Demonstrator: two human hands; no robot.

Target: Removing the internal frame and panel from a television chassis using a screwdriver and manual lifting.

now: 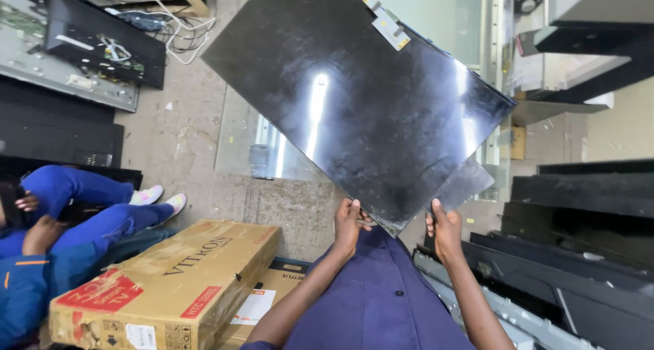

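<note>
The left hand (348, 222) and right hand (446, 229) each grip the dark panel (354, 98) near its lowest corner. The panel rises tilted above both hands, over the floor (177, 139).

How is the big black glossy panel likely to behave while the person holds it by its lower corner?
The black panel looks thin and wide, so it may flex. Both hands, left hand and right hand, grip near one corner, so it probably feels top-heavy. Its glossy face suggests slippery, and likely fragile.

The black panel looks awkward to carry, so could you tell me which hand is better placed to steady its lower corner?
Probably left. The left hand grips the black panel right beside its lowest corner; the right hand sits further along the other edge.
</note>
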